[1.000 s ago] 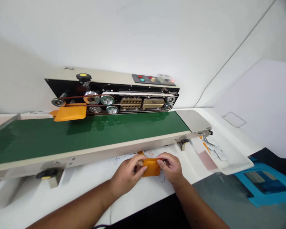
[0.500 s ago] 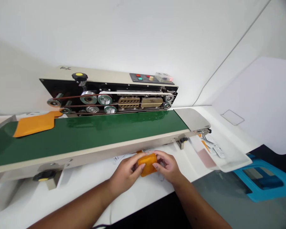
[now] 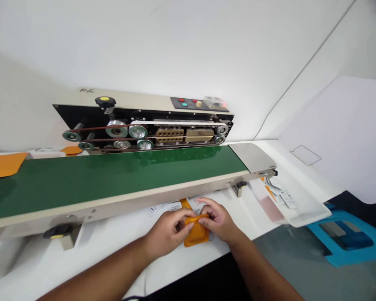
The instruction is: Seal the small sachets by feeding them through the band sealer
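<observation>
My left hand [image 3: 169,233] and my right hand [image 3: 218,220] pinch the top edge of a small orange pouch [image 3: 196,235] between thumbs and fingers. The pouch hangs down in front of the conveyor, above the white table [image 3: 163,267]. Just behind my hands, printed white and orange packets [image 3: 185,203] lie on the table, partly hidden under the conveyor's front edge. A flat orange pouch [image 3: 6,165] rests at the left end of the green conveyor belt [image 3: 128,175].
Behind the belt stands a band sealing machine [image 3: 144,125] with exposed wheels and bands. A translucent bin [image 3: 310,213] with several packets is at the right. Beyond it stands a blue plastic stool [image 3: 354,234]. Black knobs [image 3: 59,230] stick out below the conveyor.
The pouch in my hands has tipped and dropped slightly, and my fingers now grip its top edge. On the belt, the flat orange pouch has moved left, partly out of view.
</observation>
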{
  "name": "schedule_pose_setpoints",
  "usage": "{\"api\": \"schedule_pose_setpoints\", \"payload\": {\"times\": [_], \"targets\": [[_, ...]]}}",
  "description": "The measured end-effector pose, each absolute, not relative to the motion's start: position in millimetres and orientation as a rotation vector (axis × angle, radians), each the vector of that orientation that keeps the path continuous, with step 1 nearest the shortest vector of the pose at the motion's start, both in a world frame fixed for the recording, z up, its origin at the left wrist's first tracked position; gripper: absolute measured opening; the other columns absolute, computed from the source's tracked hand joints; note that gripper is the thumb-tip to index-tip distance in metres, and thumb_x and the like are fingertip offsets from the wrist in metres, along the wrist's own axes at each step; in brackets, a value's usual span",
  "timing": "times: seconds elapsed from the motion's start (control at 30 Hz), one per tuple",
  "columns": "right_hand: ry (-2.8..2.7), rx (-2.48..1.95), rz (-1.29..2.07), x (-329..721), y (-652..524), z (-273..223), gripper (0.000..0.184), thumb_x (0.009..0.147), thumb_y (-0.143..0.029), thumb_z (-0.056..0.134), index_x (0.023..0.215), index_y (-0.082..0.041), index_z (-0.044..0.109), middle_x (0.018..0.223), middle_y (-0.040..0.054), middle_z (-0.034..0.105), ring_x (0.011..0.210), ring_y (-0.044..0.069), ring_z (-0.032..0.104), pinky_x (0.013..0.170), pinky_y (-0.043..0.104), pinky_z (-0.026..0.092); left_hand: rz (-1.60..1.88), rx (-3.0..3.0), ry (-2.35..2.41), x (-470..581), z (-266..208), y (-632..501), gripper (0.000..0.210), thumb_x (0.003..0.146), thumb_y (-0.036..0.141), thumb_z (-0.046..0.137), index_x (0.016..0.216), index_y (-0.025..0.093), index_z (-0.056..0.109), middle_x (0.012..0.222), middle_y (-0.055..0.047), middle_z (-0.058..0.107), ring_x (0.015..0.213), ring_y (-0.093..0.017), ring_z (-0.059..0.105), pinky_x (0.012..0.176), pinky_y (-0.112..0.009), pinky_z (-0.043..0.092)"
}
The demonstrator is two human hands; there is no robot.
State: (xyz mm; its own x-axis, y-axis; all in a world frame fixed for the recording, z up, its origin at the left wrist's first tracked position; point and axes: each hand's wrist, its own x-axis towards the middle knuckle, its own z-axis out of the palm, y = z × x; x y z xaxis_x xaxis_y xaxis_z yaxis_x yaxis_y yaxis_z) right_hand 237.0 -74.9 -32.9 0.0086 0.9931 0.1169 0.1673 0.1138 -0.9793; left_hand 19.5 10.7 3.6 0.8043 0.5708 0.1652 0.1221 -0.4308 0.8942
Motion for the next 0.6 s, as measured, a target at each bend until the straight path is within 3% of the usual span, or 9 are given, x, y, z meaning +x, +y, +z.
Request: {"api": "schedule_pose_setpoints", "payload": {"times": [0.1,0.23,0.4,0.6], "targets": [[-1.442,-1.281,0.958,238,-74,-27,0.042,0.091,-0.040,0.072,0.129,-0.024,0.067,0.071,-0.0035,0.061,0.060,0.011,0.053,0.059,0.024,0.044,0.572,1.873,0.555,21,3,10,0.012,0.092,0.029,0.062,0.098,0.020,0.059,0.062,0.006,0.054,0.055,-0.011,0.045,0.056,-0.022,0.037],[-1.577,-1.380,0.825,241,-75,-15,0.028,0.091,-0.041,0.070,0.111,-0.022,0.077,0.083,0.0029,0.073,0.069,0.015,0.063,0.066,0.027,0.049,0.609,1.774,0.592,22,0,9,0.016,0.089,0.032,0.064,0.094,0.021,0.055,0.062,0.006,0.055,0.055,-0.011,0.045,0.056,-0.021,0.038],[-1.622,-1.447,0.796,243,-77,-4,0.024,0.094,-0.039,0.066,0.104,-0.021,0.078,0.092,0.0059,0.077,0.078,0.019,0.069,0.071,0.028,0.052,0.631,1.692,0.606,23,-3,7,0.021,0.088,0.035,0.067,0.095,0.020,0.055,0.064,0.005,0.058,0.056,-0.011,0.050,0.055,-0.021,0.039],[-1.720,-1.510,0.768,243,-82,15,0.019,0.094,-0.034,0.065,0.099,-0.021,0.076,0.076,0.0017,0.072,0.066,0.015,0.062,0.061,0.026,0.047,0.662,1.687,0.547,23,-1,5,0.022,0.089,0.033,0.067,0.093,0.021,0.050,0.064,0.007,0.056,0.055,-0.010,0.049,0.053,-0.020,0.037]]}}
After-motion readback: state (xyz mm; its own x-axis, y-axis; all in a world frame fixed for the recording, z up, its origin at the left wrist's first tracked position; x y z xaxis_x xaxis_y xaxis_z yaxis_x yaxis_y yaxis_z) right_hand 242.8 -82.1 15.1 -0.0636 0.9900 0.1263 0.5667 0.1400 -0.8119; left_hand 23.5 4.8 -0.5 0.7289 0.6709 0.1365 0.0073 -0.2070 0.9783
